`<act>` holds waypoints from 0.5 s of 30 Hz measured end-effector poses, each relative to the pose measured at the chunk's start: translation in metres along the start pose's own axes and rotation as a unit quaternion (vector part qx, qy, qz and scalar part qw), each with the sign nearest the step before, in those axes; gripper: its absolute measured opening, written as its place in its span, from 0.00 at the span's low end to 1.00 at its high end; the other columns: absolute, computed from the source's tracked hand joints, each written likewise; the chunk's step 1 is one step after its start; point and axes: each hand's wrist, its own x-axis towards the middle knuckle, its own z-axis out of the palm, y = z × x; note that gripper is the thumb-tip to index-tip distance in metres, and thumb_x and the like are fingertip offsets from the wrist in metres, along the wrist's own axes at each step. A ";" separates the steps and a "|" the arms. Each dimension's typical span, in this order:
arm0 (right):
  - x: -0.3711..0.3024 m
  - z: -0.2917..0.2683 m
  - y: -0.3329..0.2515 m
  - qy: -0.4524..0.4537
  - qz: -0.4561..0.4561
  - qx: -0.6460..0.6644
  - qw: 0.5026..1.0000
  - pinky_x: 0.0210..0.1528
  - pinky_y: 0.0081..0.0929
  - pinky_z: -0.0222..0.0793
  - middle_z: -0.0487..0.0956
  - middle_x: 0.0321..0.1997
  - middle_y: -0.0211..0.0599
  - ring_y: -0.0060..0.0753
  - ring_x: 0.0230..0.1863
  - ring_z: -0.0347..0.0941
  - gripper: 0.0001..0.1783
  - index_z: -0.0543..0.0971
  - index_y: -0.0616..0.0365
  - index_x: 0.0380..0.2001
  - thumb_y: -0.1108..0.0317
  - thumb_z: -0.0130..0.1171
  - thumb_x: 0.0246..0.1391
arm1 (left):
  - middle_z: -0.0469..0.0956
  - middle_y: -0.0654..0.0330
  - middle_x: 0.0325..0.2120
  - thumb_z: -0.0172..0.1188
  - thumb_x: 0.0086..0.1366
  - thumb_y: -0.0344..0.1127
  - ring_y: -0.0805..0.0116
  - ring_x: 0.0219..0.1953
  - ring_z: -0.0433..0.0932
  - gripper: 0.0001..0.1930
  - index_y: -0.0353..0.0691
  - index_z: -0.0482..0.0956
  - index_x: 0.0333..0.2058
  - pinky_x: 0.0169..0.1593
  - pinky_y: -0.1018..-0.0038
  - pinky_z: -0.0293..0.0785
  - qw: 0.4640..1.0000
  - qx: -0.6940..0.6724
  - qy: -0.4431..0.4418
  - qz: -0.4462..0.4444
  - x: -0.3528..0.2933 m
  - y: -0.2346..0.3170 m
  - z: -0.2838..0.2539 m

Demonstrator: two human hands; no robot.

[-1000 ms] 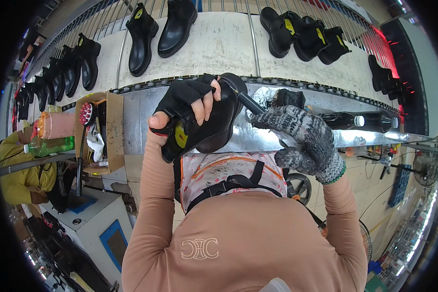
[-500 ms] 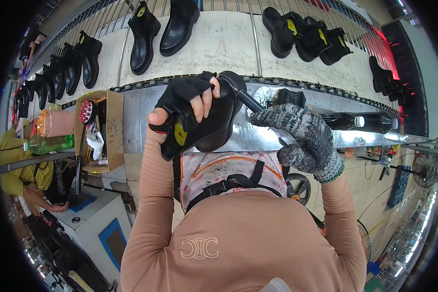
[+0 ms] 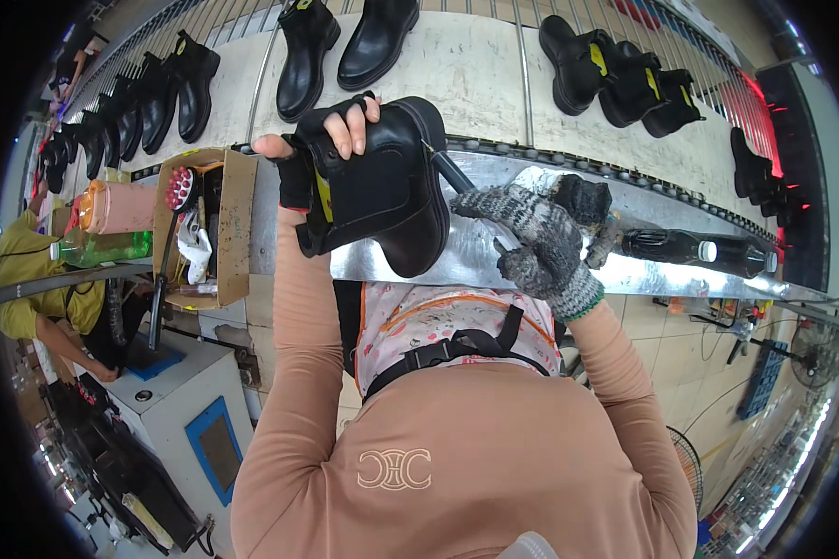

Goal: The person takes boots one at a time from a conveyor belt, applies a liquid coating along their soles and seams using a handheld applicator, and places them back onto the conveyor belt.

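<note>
A black ankle boot with a yellow inner lining is held up over the metal ledge. My left hand, in a black fingerless glove, grips it by the upper, fingers curled over the shaft and thumb stretched out to the left. In my right hand, covered by a grey knitted glove, is a dark pen-shaped tool. Its thin tip meets the boot at the edge of the sole, or very close to it. A blackened block or cloth lies just beyond the right hand.
Behind the ledge runs a slatted conveyor carrying several black boots. At left stands a cardboard box containing a red-bristled brush. Dark bottles lie at right. Another person's arm shows far left.
The boot has turned, showing more of its side, and has shifted slightly left. My right hand followed leftward with the tool. Boots on the conveyor have moved right.
</note>
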 end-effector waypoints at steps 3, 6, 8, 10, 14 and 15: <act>0.004 0.014 0.003 0.020 -0.005 0.003 1.000 0.53 0.38 0.65 0.76 0.52 0.43 0.47 0.51 0.72 0.26 0.76 0.55 0.50 0.61 0.52 0.45 | 0.70 0.61 0.24 0.33 0.45 0.85 0.62 0.44 0.60 0.47 0.40 0.76 0.21 0.62 0.65 0.43 0.996 0.006 0.060 -0.064 -0.009 0.011 -0.011; 0.004 0.026 0.011 0.012 0.010 0.014 1.000 0.52 0.39 0.66 0.76 0.51 0.43 0.48 0.51 0.72 0.26 0.76 0.53 0.50 0.63 0.52 0.44 | 0.69 0.61 0.26 0.35 0.43 0.85 0.62 0.47 0.59 0.46 0.40 0.76 0.21 0.62 0.66 0.45 0.994 -0.003 0.080 -0.079 -0.017 0.017 -0.025; 0.005 0.029 0.015 0.012 -0.001 0.033 0.999 0.52 0.37 0.68 0.77 0.48 0.39 0.46 0.50 0.73 0.27 0.73 0.49 0.53 0.54 0.57 0.49 | 0.68 0.61 0.26 0.37 0.43 0.85 0.61 0.49 0.60 0.46 0.40 0.75 0.20 0.63 0.65 0.47 0.982 -0.049 0.151 -0.102 -0.020 0.019 -0.026; 0.008 0.031 0.017 -0.006 0.002 0.052 0.999 0.53 0.36 0.68 0.77 0.49 0.39 0.45 0.50 0.73 0.25 0.74 0.48 0.53 0.60 0.57 0.49 | 0.68 0.61 0.27 0.37 0.42 0.85 0.61 0.50 0.60 0.46 0.39 0.74 0.20 0.63 0.64 0.49 0.980 -0.059 0.158 -0.103 -0.024 0.021 -0.032; 0.003 0.042 0.026 -0.023 0.022 0.083 0.996 0.53 0.35 0.68 0.77 0.50 0.39 0.44 0.50 0.73 0.24 0.75 0.48 0.52 0.66 0.57 0.48 | 0.67 0.60 0.26 0.38 0.41 0.85 0.60 0.50 0.61 0.46 0.39 0.73 0.19 0.62 0.63 0.54 0.974 -0.075 0.185 -0.110 -0.025 0.023 -0.040; 0.002 0.044 0.029 -0.031 0.029 0.090 0.995 0.54 0.35 0.68 0.77 0.51 0.39 0.44 0.50 0.73 0.24 0.75 0.48 0.52 0.68 0.57 0.48 | 0.67 0.60 0.26 0.38 0.41 0.85 0.60 0.50 0.61 0.46 0.39 0.73 0.19 0.62 0.63 0.54 0.973 -0.075 0.186 -0.111 -0.026 0.024 -0.043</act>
